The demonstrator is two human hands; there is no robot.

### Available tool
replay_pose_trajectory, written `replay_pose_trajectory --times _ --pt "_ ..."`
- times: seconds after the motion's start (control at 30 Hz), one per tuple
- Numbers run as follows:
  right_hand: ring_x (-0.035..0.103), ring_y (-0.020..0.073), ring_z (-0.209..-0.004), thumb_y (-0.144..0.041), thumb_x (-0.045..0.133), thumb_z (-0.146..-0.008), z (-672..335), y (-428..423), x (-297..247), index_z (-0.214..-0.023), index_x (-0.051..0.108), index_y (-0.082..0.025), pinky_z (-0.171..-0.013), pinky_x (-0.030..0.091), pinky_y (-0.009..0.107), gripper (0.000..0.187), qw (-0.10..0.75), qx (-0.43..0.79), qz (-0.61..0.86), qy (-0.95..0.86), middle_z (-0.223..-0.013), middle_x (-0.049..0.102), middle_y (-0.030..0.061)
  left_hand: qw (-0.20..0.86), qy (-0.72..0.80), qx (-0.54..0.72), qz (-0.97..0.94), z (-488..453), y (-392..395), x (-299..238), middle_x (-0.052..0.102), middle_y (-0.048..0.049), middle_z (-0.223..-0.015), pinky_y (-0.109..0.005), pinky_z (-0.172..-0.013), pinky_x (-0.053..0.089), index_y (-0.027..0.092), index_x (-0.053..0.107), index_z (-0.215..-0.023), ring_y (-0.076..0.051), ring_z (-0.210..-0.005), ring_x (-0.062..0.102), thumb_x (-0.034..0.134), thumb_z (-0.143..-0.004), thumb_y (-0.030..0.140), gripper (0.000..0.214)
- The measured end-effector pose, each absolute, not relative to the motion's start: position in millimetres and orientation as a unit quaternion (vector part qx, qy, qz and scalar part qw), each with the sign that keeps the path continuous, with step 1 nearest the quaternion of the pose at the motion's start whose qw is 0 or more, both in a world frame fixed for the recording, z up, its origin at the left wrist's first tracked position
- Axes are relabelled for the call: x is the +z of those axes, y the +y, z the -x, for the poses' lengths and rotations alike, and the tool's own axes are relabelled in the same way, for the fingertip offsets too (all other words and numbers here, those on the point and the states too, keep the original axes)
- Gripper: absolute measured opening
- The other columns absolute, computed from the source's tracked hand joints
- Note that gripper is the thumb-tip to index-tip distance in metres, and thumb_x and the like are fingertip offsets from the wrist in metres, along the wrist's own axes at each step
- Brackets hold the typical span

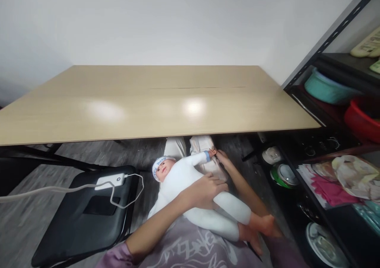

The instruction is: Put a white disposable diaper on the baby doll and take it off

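Note:
A baby doll (184,181) in a white suit and a printed cap lies on its back across my lap, head to the left and bare feet to the right. My left hand (206,191) rests over the doll's hip, its fingers curled round the top of the thigh. At the end of the doll's outstretched arm, my right hand (223,158) pinches the doll's small hand by the blue cuff. The right fingertips are small and partly hidden.
A wooden table (166,113) stands in front of me against the wall. On the left, a black chair (80,224) bears a white power bank (109,181) with a cable and a dark phone (101,205). Shelves at right hold a teal basin (329,88) and a red basin (363,119).

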State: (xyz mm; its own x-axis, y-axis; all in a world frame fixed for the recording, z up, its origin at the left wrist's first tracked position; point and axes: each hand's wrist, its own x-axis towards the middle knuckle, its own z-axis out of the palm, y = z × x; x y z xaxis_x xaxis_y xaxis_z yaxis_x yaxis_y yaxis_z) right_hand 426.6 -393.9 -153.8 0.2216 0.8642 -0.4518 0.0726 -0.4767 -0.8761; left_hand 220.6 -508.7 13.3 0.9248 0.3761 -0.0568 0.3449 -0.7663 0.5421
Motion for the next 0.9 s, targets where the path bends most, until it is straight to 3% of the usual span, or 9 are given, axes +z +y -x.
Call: replay_pose_trajectory --times 0.1,0.27,0.5,0.9 --pt "0.063 0.0157 -0.070 -0.056 0.079 -0.093 -436.6 -364.7 -151.4 -0.086 0.070 -0.019 -0.065 0.048 0.025 0.039 0.361 0.582 0.670 -0.287 -0.074 0.067 -0.0008 0.281 0.190 0.028 -0.940 -221.2 -509.3 12.5 0.078 -0.0087 -0.121 -0.042 -0.110 0.043 0.027 0.065 -0.135 -0.032 -0.117 0.071 0.072 -0.094 0.035 0.043" --pt "0.066 0.0126 -0.074 -0.041 0.071 -0.108 -448.2 -332.7 -147.9 -0.105 0.071 -0.016 -0.069 0.059 0.027 0.026 0.364 0.633 0.649 -0.213 -0.094 0.072 0.0013 0.278 0.189 0.030 -0.941 -221.6 -510.8 10.3 0.078 -0.0083 -0.118 -0.043 -0.108 0.043 0.024 0.066 -0.131 -0.032 -0.115 0.071 0.071 -0.094 0.037 0.040" --pt "0.073 0.0161 -0.089 -0.038 0.071 -0.109 -457.7 -332.3 -154.6 -0.119 0.072 -0.015 -0.079 0.065 0.032 0.025 0.409 0.629 0.640 -0.167 -0.111 0.075 0.0054 0.297 0.203 0.020 -0.933 -223.1 -512.1 7.7 0.078 -0.0093 -0.123 -0.045 -0.111 0.043 0.030 0.065 -0.140 -0.036 -0.118 0.070 0.075 -0.090 0.032 0.051" --pt "0.072 0.0174 -0.091 -0.042 0.071 -0.109 -483.4 -382.9 -169.7 -0.122 0.071 -0.016 -0.081 0.065 0.034 0.029 0.415 0.575 0.683 -0.174 -0.114 0.074 0.0063 0.254 0.196 0.025 -0.947 -222.6 -514.7 2.7 0.078 -0.0089 -0.120 -0.044 -0.104 0.042 0.023 0.066 -0.129 -0.033 -0.113 0.070 0.067 -0.095 0.037 0.037"
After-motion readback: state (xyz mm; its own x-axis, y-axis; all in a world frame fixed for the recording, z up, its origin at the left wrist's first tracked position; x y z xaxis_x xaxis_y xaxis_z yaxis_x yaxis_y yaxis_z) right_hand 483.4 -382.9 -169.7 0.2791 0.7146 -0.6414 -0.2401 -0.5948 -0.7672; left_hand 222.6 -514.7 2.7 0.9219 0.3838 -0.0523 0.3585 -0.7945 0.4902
